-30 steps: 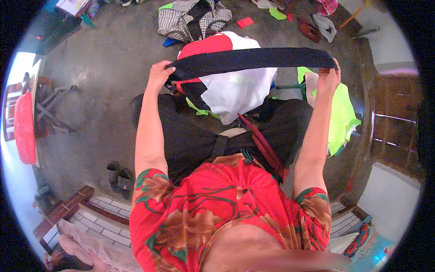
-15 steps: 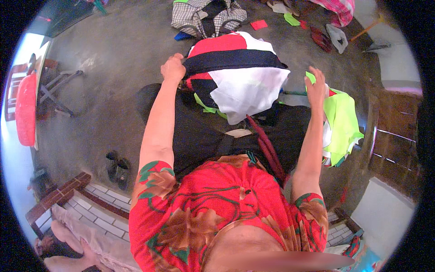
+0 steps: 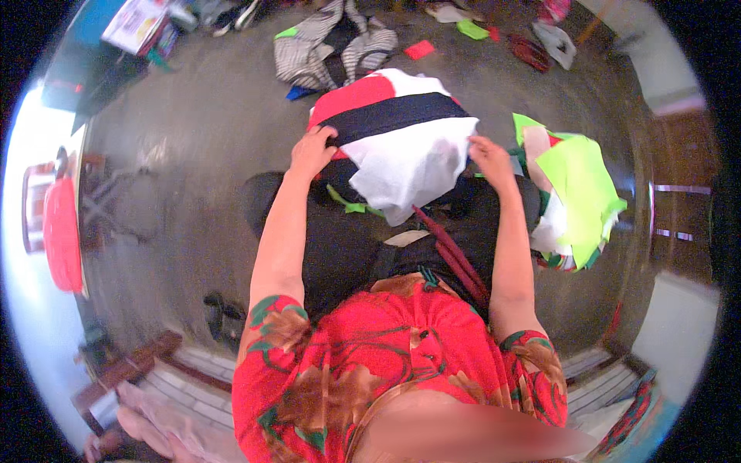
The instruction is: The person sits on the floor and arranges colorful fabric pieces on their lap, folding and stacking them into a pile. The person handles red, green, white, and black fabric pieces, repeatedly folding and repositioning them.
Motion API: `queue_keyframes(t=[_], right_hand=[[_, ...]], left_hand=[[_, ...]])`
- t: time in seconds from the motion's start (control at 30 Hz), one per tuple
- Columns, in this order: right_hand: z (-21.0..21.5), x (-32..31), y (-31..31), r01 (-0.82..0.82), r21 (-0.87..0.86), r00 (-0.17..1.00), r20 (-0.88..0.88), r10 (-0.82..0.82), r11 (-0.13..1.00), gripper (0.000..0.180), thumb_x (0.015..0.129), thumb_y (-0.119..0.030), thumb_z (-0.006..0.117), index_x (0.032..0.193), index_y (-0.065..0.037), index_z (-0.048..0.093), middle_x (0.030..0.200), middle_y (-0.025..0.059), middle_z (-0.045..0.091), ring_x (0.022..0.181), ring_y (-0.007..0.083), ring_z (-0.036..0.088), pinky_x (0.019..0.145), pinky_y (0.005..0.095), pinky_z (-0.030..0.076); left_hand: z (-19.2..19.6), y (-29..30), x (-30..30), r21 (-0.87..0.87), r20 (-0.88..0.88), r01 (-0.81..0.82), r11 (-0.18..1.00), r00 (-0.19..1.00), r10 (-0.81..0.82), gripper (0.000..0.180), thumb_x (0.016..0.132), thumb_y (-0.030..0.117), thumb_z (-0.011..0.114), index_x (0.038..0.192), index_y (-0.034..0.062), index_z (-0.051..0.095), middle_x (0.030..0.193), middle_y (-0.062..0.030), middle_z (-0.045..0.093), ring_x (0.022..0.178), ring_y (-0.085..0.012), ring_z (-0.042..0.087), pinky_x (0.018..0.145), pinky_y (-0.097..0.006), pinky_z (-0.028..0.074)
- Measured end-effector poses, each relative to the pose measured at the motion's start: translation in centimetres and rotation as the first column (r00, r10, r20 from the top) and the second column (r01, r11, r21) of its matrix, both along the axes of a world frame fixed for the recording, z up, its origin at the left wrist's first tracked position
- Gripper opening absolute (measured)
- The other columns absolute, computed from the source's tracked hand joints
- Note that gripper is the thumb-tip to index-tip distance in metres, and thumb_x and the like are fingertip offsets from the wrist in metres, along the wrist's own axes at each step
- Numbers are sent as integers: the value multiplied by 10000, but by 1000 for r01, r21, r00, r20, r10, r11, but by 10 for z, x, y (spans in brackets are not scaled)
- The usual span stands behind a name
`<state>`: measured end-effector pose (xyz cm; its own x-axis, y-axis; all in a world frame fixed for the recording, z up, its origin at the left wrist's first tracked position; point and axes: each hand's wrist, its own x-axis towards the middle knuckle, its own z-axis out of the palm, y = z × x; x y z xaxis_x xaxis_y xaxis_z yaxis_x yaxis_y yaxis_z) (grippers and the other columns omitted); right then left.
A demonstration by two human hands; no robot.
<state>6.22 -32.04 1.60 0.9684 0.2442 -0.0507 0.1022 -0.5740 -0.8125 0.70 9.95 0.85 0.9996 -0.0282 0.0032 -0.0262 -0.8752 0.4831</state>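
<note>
A bundle of cloth pieces lies in front of my lap, with a red piece point(image 3: 347, 96), a black strip point(image 3: 394, 116) across it and a white piece point(image 3: 409, 158) draped toward me. My left hand point(image 3: 312, 152) is closed on the black strip's left end. At the bundle's right side my right hand point(image 3: 492, 163) has its bent fingers pinched on the white piece's edge. A bright green scrap point(image 3: 351, 202) peeks out beneath the bundle. Dark red cloth point(image 3: 454, 258) hangs over my lap.
To my right sits a pile of pieces topped by lime-green cloth point(image 3: 575, 189). Beyond the bundle lie a checked cloth point(image 3: 309, 58), a red scrap point(image 3: 419, 50), a green scrap point(image 3: 472, 29) and a pale bag point(image 3: 554, 45). Dark footwear point(image 3: 222, 315) rests on the floor at left.
My right hand has moved left from the lime-green pile to the white cloth's edge. The green bit by its fingers now lies with the pile. My left hand stays at the black strip.
</note>
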Motion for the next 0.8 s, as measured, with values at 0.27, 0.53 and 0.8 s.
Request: queue_keyframes(t=[0.27, 0.53, 0.8], right_hand=[[1, -15, 10, -268, -470, 962, -168, 213, 841, 402, 807, -387, 597, 1145, -170, 612, 1059, 146, 652, 995, 342, 612, 866, 444, 482], [22, -16, 28, -229, -484, 972, -150, 179, 845, 339, 823, -322, 594, 1104, -136, 627, 1027, 134, 659, 979, 333, 611, 848, 437, 481], [56, -32, 17, 44, -200, 918, 395, 40, 979, 249, 829, -167, 580, 1063, -104, 636, 1053, 108, 631, 975, 304, 600, 832, 410, 491]], left_hand=[[-3, -4, 7, 45, -24, 4, 999, 1000, -3, 292, 729, 174, 681, 994, 132, 567, 999, -133, 587, 966, -351, 585, 803, -441, 477], [-15, 4, 14, 98, -28, 68, 993, 997, -66, 272, 712, 140, 697, 934, 91, 549, 967, -134, 580, 927, -350, 583, 787, -440, 466], [-13, -11, 20, 212, -15, 24, 977, 1000, -21, 274, 689, 104, 670, 921, 60, 532, 937, -158, 579, 862, -376, 598, 759, -461, 475]])
